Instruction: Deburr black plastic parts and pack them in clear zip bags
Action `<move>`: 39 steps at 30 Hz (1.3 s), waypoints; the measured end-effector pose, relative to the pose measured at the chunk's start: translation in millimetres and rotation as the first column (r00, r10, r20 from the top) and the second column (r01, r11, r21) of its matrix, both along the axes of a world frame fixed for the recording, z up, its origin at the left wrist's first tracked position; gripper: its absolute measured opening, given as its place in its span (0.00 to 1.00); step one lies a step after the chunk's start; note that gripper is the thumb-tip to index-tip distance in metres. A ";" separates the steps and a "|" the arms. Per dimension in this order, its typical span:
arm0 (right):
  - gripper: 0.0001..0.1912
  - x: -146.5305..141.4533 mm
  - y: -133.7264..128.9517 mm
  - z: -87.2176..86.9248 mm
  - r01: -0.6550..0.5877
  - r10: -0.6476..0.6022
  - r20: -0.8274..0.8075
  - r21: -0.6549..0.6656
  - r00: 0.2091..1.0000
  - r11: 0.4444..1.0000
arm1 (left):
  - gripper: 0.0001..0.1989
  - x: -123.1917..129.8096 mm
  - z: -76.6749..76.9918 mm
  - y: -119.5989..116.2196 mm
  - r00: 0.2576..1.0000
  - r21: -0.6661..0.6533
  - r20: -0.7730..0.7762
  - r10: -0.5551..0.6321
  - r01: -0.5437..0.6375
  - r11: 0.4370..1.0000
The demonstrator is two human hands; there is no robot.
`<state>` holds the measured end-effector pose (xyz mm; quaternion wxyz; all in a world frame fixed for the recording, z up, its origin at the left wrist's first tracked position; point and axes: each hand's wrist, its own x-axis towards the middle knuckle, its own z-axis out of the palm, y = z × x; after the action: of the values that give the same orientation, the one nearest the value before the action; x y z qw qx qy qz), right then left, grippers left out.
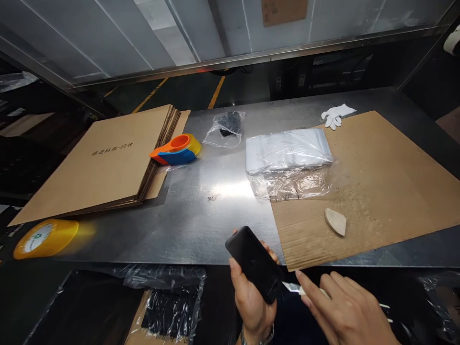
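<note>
My left hand point(251, 297) grips a flat black rectangular device point(256, 263), tilted, just below the front edge of a metal worktable point(201, 215). My right hand point(345, 311) holds a small utility knife point(293, 287); its blade tip touches the lower right corner of the black device. Both hands are over the dark gap in front of the table.
On the table lie a stack of flat cardboard boxes point(104, 158), an orange-and-blue tape dispenser point(176, 149), a yellow tape roll point(45, 237), a small plastic bag with dark contents point(225, 127), a stack of clear bags point(289, 153), a cardboard sheet point(377, 187) and a white glove point(336, 115).
</note>
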<state>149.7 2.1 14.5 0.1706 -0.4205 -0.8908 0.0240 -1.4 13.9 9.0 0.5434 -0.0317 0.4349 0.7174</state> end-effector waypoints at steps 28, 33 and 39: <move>0.19 8.1 3.8 -6.9 -0.009 0.003 -0.035 -0.164 0.999 0.986 | 0.24 -7.5 1.1 5.4 0.968 -0.137 0.105 -0.230 0.243 0.960; 0.18 6.6 1.4 -8.6 -0.013 0.020 0.044 -0.142 0.999 0.990 | 0.24 -8.1 0.4 3.3 0.954 -0.127 0.133 -0.269 0.285 0.950; 0.17 2.6 0.9 -11.2 0.007 -0.001 0.085 -0.069 0.996 0.998 | 0.24 -7.8 0.4 5.2 0.956 -0.139 0.084 -0.281 0.290 0.947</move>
<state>152.2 3.0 3.4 0.1181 -0.4285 -0.8951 0.0367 -9.2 19.1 9.4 0.6509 -0.0318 0.4704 0.5950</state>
